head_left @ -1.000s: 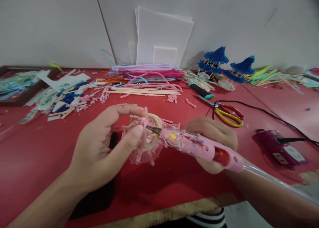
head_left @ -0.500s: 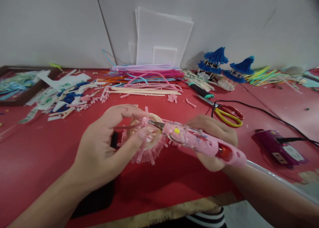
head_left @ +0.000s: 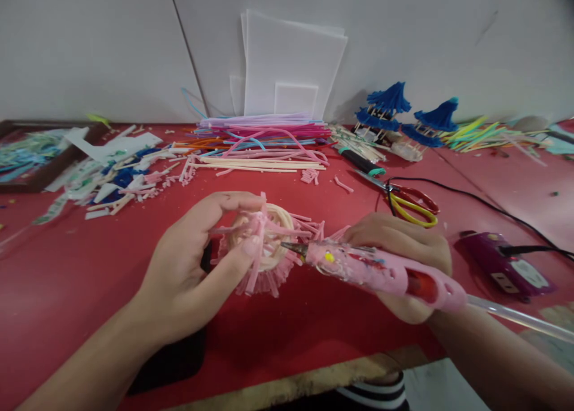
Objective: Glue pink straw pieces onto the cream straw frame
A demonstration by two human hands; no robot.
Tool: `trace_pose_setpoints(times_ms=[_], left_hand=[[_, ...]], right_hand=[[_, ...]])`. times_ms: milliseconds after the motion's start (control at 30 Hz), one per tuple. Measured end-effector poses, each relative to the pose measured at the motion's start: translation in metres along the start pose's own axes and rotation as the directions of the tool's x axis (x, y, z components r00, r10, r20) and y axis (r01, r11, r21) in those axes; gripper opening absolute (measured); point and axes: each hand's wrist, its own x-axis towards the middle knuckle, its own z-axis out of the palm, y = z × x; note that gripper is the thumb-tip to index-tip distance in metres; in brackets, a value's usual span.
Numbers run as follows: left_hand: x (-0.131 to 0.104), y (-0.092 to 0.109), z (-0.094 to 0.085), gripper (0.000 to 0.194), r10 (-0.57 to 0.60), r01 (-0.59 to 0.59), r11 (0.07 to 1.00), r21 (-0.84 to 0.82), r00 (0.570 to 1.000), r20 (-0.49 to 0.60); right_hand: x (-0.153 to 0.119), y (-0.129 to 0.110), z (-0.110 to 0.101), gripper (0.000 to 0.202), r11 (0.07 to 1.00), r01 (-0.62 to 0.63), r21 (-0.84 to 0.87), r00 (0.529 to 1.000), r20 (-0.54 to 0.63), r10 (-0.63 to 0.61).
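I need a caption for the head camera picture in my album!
Left hand holds pink strips, right hand a pink glue gun, above a red table.

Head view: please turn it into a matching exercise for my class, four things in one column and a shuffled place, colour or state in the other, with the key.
Things
1. Glue gun
2. Scissors
3. White sheets
4. Maroon box

Descriptions
A. Leaning against the wall
B. Black cord running into it
C. Held in the right hand
D. Red-and-yellow-handled

Pairs: 1-C, 2-D, 3-A, 4-B
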Motion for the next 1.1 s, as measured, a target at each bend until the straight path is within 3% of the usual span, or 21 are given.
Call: trace_pose_setpoints(times_ms=[1100], left_hand=[[-0.0009,-0.0035,-0.0006,0.026,0.034,-0.033,0.999,0.028,0.999,-0.034]], right_hand=[[-0.0066,0.0003,-0.0004,0.019,0.999,-0.039,-0.008,0.999,-0.024,0.038]])
